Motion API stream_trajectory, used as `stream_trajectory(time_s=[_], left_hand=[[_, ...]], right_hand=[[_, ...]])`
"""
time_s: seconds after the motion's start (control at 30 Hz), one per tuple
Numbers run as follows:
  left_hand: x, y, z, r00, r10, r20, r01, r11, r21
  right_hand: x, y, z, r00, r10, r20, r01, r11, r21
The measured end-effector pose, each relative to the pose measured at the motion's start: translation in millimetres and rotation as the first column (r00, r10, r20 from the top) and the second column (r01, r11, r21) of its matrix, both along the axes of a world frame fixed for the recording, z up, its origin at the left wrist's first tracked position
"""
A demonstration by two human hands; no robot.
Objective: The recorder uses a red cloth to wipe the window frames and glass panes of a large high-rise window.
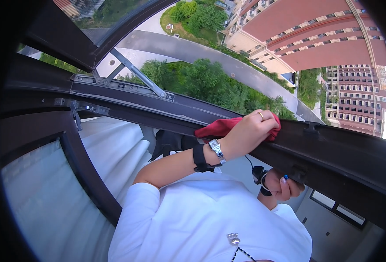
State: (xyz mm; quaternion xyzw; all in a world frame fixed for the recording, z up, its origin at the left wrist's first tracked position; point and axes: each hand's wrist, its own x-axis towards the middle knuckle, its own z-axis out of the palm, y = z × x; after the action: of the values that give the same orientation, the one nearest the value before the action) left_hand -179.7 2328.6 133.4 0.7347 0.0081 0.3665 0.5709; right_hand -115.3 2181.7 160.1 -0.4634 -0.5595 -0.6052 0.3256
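Note:
My left hand (257,126), with a ring and a silver watch (217,150) on its arm, is closed on a red cloth (221,127). The cloth lies pressed against the dark brown window frame (333,144), bunched under my fingers, with one end trailing to the left. Lower and to the right, my right hand (285,185) is curled just below the frame, beside a dark latch piece (299,173). A small blue spot (285,177) shows at its fingers; what they hold is hidden.
At the upper left, an open window sash (107,41) hangs on a metal stay arm (140,74). White curtains (110,144) hang inside on the left, beside a glazed panel (53,187). Far below outside are trees (206,78), a road and red buildings (319,30).

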Motion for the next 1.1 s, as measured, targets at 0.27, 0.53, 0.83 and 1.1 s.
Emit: stream_trajectory(time_s=[0.27,0.53,0.83,1.1], left_hand=[[-14.0,4.0,-43.9,0.986,-0.016,-0.166,0.024,0.999,0.042],[0.4,12.9,54.3,0.968,-0.177,0.18,0.179,0.984,0.005],[1.1,10.0,-27.7,0.985,-0.068,-0.158,0.062,0.997,-0.044],[5.0,9.5,-1.7,0.998,0.007,0.062,-0.006,1.0,-0.012]], right_hand=[[-4.6,-4.7,-1.6,1.0,-0.015,-0.023,0.014,0.999,-0.037],[-3.9,2.3,3.7,0.999,0.005,-0.045,-0.007,1.0,-0.029],[0.1,-3.0,0.1,0.996,0.086,0.029,-0.086,0.996,-0.003],[-3.7,-5.3,0.4,0.998,0.052,-0.02,-0.052,0.998,-0.04]])
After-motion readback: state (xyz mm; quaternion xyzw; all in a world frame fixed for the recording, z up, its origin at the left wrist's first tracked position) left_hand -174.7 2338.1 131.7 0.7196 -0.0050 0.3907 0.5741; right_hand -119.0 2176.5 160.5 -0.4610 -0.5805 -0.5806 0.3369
